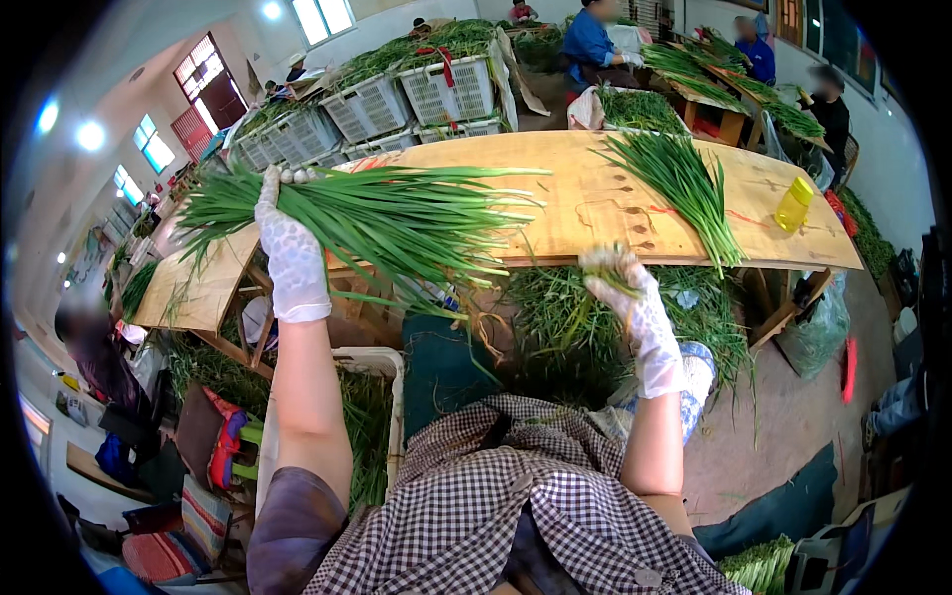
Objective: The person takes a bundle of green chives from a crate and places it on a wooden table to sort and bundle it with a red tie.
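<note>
Green chive bundle (397,223) is lying across the plywood table (595,203) toward ten o'clock, the gloved left hand (288,248) clamping its stem end steady, while the right hand (625,288) at four o'clock is pinching loose trimmings (610,266) clear.

One head camera looks steeply down from above, close to both gloved hands, facing forward over the wooden table (595,203) beyond them.
</note>
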A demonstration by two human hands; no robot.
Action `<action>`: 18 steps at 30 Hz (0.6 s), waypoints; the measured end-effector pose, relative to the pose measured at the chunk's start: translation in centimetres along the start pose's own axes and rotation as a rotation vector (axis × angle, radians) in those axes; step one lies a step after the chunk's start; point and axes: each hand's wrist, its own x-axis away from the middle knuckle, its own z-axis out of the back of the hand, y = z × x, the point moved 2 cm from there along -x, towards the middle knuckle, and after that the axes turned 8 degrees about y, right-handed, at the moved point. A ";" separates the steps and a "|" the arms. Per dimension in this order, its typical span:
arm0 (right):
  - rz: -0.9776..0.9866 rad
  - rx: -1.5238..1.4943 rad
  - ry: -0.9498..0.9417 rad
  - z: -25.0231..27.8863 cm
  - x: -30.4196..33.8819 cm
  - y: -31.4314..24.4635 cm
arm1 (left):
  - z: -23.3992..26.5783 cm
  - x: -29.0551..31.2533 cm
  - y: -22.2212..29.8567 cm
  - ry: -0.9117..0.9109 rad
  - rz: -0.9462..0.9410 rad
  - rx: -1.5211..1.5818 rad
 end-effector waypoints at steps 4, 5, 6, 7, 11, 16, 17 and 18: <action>0.040 0.116 0.081 -6.2 -2.8 -7.3 | 1.3 -1.3 -1.6 -0.073 0.059 -0.017; -0.026 -0.042 0.106 -6.4 -3.1 -8.0 | 1.5 -1.5 -2.0 -0.093 0.094 -0.043; -0.084 -0.195 0.130 -6.2 -3.3 -9.0 | 1.2 -1.4 -2.2 -0.049 0.099 -0.054; -0.097 -0.268 0.162 -5.9 -3.6 -8.5 | 0.8 -1.0 -2.6 -0.003 0.105 -0.065; -0.173 -0.301 0.599 -1.4 -3.1 -5.5 | 2.1 -2.1 -0.9 0.073 0.079 -0.066; 0.769 0.719 0.483 -5.8 -1.5 -10.3 | 4.2 -2.4 -1.2 0.056 0.179 -0.045; 0.807 0.760 0.455 -6.5 -1.7 -10.6 | 4.4 -3.0 -2.1 0.049 0.230 -0.049; 0.852 0.799 0.425 -6.9 -2.1 -10.9 | 4.2 -3.2 -2.7 0.039 0.277 -0.050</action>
